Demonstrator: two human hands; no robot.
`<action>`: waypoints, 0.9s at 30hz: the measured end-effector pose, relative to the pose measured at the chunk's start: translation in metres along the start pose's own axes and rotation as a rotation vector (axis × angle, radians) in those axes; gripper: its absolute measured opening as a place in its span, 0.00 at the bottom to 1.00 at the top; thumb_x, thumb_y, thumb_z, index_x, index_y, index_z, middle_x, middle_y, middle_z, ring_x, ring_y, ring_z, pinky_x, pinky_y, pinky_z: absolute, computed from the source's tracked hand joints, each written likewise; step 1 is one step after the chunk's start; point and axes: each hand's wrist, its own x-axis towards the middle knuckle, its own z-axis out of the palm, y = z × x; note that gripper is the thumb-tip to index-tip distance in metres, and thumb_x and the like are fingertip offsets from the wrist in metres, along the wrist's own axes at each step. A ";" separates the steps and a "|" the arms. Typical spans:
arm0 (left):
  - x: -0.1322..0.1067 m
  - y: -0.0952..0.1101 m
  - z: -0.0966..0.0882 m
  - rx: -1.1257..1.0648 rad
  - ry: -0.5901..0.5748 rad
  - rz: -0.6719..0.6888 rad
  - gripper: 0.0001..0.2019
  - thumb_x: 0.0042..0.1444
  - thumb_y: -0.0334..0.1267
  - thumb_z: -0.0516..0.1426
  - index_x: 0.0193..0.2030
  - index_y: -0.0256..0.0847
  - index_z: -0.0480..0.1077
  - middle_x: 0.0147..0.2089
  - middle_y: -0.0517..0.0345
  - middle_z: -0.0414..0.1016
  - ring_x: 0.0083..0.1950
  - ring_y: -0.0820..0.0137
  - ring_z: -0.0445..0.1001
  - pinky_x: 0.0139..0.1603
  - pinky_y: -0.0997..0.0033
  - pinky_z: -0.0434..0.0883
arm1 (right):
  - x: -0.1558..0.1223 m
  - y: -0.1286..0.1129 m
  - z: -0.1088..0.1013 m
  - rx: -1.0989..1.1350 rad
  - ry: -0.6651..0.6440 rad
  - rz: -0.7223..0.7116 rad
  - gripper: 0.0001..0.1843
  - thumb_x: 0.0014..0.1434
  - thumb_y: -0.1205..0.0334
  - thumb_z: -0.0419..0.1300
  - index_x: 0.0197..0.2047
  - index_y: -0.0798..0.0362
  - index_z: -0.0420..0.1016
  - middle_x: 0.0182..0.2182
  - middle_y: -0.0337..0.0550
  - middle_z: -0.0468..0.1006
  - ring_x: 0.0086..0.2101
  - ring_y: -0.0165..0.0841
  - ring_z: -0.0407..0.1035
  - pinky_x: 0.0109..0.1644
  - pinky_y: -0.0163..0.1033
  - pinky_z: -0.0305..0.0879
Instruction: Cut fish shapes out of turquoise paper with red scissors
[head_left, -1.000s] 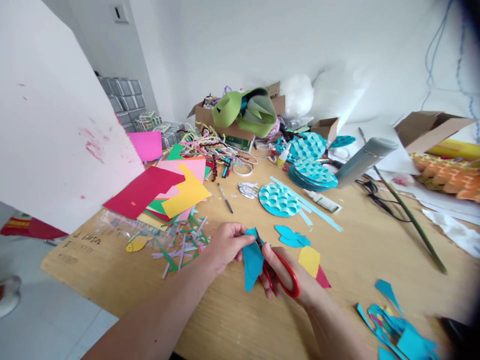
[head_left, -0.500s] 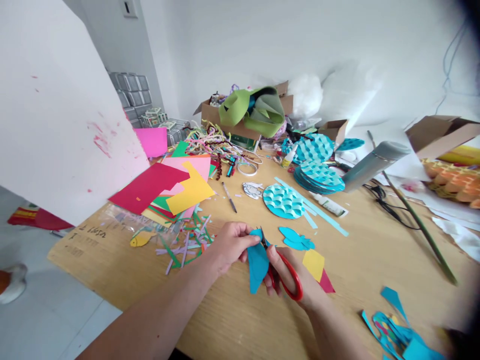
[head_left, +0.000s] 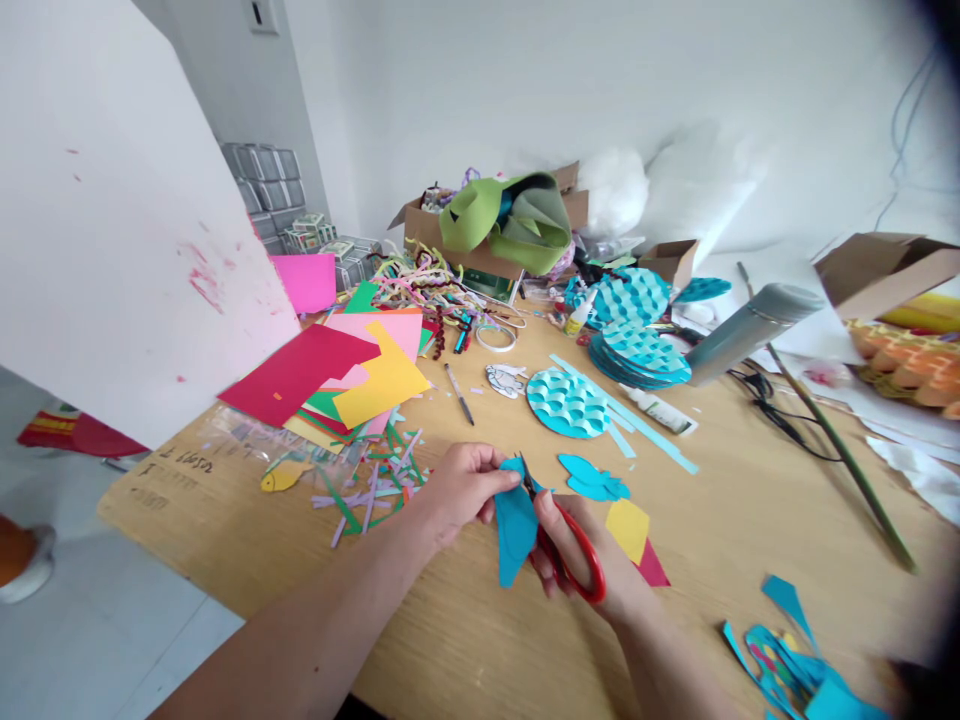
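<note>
Between thumb and fingers, my left hand (head_left: 471, 490) pinches a piece of blue paper (head_left: 515, 535) by its upper edge. A faint drawn line shows on the paper, which hangs down to a point. My right hand (head_left: 562, 545) grips red-handled scissors (head_left: 592, 560), fingers in the loops. The dark blades lie against the paper's upper right edge, close to my left thumb. Just right of the scissors, a blue cut-out shape (head_left: 594, 478) rests on the table, with yellow paper (head_left: 628, 528) and a dark red scrap (head_left: 654, 564) nearer me.
Coloured paper sheets (head_left: 300, 375) and thin strips (head_left: 371, 490) lie to the left. A pen (head_left: 459, 393), a round blue woven-paper piece (head_left: 568, 403) and a glue bottle (head_left: 660, 409) are beyond my hands. At right stand a grey flask (head_left: 750, 330) and blue scraps (head_left: 795, 660).
Both hands, the paper and the scissors stay almost in place. My right fingers below the scissors have shifted slightly; the view has moved a touch.
</note>
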 end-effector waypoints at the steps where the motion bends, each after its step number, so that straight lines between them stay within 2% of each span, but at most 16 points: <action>1: 0.000 0.000 0.000 -0.002 0.000 0.000 0.11 0.44 0.43 0.60 0.27 0.37 0.67 0.20 0.65 0.65 0.16 0.81 0.59 0.16 0.78 0.52 | 0.000 0.000 0.000 -0.002 0.003 0.002 0.37 0.53 0.24 0.47 0.22 0.53 0.64 0.11 0.34 0.65 0.10 0.23 0.57 0.15 0.30 0.51; 7: 0.000 0.001 0.001 -0.006 0.019 -0.022 0.10 0.45 0.42 0.60 0.27 0.38 0.67 0.19 0.66 0.64 0.15 0.81 0.58 0.15 0.78 0.51 | -0.002 -0.004 0.000 -0.031 -0.004 -0.020 0.38 0.53 0.24 0.46 0.19 0.53 0.64 0.09 0.35 0.64 0.10 0.23 0.56 0.16 0.30 0.50; 12: 0.001 -0.001 0.002 -0.104 -0.001 -0.085 0.13 0.42 0.44 0.63 0.27 0.38 0.67 0.17 0.67 0.63 0.14 0.82 0.56 0.15 0.78 0.48 | -0.002 -0.007 0.002 -0.034 0.018 -0.022 0.37 0.54 0.25 0.46 0.17 0.52 0.63 0.09 0.35 0.64 0.10 0.24 0.57 0.16 0.31 0.51; 16: 0.001 -0.001 0.003 -0.121 -0.001 -0.044 0.14 0.42 0.44 0.63 0.25 0.37 0.66 0.16 0.68 0.62 0.14 0.83 0.54 0.15 0.78 0.46 | -0.002 -0.005 0.002 0.005 0.032 -0.002 0.37 0.54 0.26 0.46 0.20 0.53 0.64 0.10 0.34 0.64 0.11 0.23 0.58 0.16 0.30 0.49; 22: 0.000 0.002 0.004 -0.049 0.050 0.004 0.12 0.43 0.43 0.61 0.25 0.38 0.65 0.16 0.68 0.63 0.12 0.83 0.52 0.12 0.77 0.45 | 0.000 0.001 0.002 0.092 -0.017 0.003 0.37 0.54 0.25 0.46 0.22 0.54 0.66 0.11 0.35 0.66 0.11 0.25 0.61 0.15 0.29 0.50; 27: 0.000 0.002 0.002 -0.021 0.121 0.023 0.11 0.44 0.43 0.61 0.24 0.38 0.65 0.14 0.69 0.62 0.12 0.83 0.51 0.13 0.77 0.45 | 0.001 0.001 0.000 0.037 -0.022 0.009 0.37 0.54 0.26 0.48 0.24 0.55 0.68 0.13 0.34 0.67 0.12 0.25 0.63 0.16 0.29 0.51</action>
